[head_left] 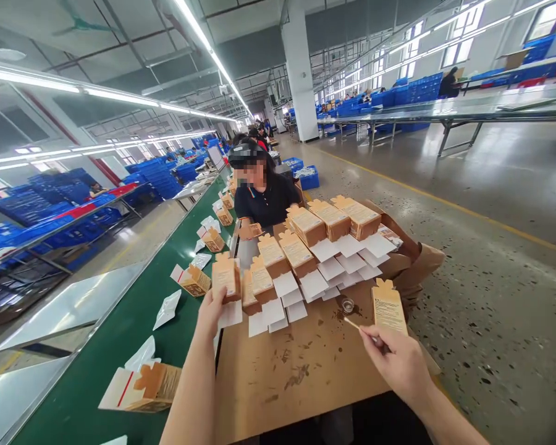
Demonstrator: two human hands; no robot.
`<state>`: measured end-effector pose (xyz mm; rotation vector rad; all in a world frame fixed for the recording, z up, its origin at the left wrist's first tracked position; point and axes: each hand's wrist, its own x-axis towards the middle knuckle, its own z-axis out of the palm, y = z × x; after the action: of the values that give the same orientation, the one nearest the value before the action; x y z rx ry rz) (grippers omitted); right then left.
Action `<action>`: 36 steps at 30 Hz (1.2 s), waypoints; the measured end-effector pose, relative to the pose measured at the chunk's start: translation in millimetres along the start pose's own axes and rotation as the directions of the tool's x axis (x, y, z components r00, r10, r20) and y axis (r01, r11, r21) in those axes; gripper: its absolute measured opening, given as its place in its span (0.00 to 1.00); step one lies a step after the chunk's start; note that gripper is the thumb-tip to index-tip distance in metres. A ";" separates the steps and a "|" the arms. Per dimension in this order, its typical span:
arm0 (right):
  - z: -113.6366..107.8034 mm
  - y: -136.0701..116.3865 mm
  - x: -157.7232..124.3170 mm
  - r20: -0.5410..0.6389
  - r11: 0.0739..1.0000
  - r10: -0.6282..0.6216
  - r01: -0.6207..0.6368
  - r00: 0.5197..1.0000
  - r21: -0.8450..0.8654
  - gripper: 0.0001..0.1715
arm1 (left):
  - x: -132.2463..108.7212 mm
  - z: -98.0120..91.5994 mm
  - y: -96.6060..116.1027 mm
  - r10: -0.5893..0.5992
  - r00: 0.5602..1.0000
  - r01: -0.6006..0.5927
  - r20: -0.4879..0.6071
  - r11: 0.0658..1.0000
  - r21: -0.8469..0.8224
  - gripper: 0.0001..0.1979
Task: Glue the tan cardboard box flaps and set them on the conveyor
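Note:
My left hand is closed round the side of a small brown carton, its scalloped flap up and a white flap hanging at the bottom. In my right hand, thumb and fingers pinch a thin pale stick that looks like a cotton swab. Its tip points toward a small clear dish on the cardboard-covered table. Just beyond my right hand stands another brown carton. Stacked cartons with white flaps sticking out lie in rows ahead, between my hands.
Along my left runs a green conveyor belt carrying open cartons and white sachets. A co-worker in a dark shirt sits across the table. Brown sheet material hangs over the right edge. Dark smears mark the cardboard.

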<state>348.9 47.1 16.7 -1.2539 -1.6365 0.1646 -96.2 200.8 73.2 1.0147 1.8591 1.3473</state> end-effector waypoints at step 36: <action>100.2 -65.9 -87.5 0.549 0.990 -0.138 0.131 0.824 0.052 0.17 | -242.1 12.2 -96.6 -0.098 0.994 0.105 0.050 0.980 -0.169 0.38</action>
<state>224.2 -6.5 -43.6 -1.1326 -2.2107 0.4869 16.2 -18.8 -11.8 0.8426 1.7077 1.3879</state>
